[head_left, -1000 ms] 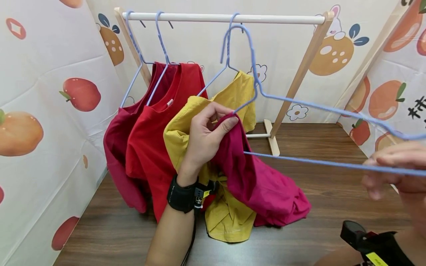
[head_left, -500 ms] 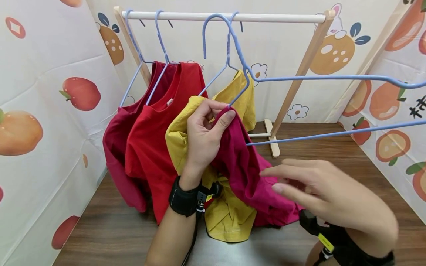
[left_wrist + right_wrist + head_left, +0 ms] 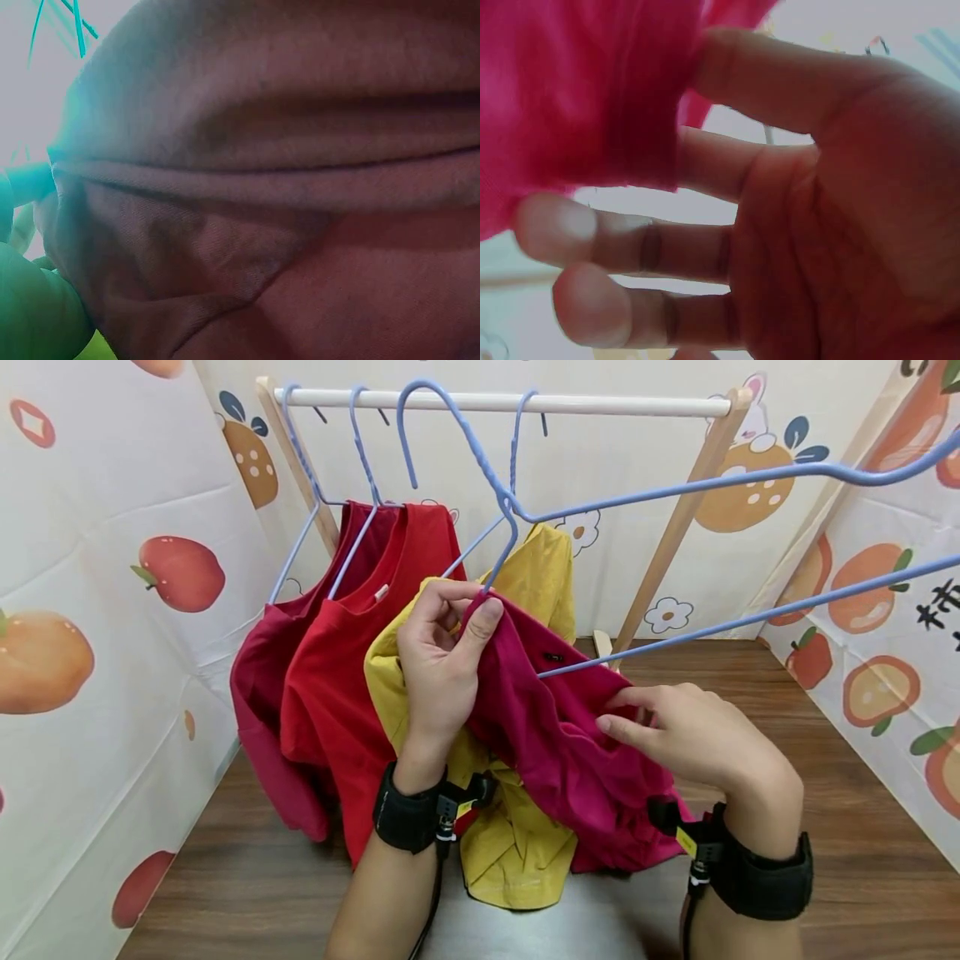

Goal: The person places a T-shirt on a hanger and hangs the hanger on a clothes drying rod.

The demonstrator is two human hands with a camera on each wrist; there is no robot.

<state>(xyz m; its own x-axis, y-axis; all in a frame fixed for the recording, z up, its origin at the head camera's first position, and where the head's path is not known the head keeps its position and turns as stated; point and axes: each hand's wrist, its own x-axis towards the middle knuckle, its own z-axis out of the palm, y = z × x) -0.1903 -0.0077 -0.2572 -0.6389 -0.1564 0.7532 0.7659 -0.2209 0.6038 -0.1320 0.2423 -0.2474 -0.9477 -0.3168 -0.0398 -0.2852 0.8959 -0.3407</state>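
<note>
My left hand (image 3: 442, 668) pinches the edge of a magenta shirt (image 3: 577, 768) together with the blue wire hanger (image 3: 675, 491) at its left shoulder. One arm of this hanger goes inside the cloth; its lower bar comes out through the opening, and the right end runs out of frame. At the shirt's right-hand edge, my right hand (image 3: 697, 735) holds the fabric between thumb and index finger. The right wrist view shows that cloth edge (image 3: 652, 112) between them, with the other fingers extended. Fabric (image 3: 262, 172) fills most of the left wrist view.
Behind stands a wooden rack with a white rail (image 3: 637, 403). From it hang a dark red garment (image 3: 273, 727), a red shirt (image 3: 337, 693) and a yellow shirt (image 3: 547, 585), whose lower part lies on the brown tabletop (image 3: 847, 860). Fruit-patterned cloth walls (image 3: 75, 810) surround it.
My right hand has left the hanger's far end, moved left and taken the shirt's edge, lifting it. The hanger has swung up and its hook has shifted left; my left hand keeps its pinch.
</note>
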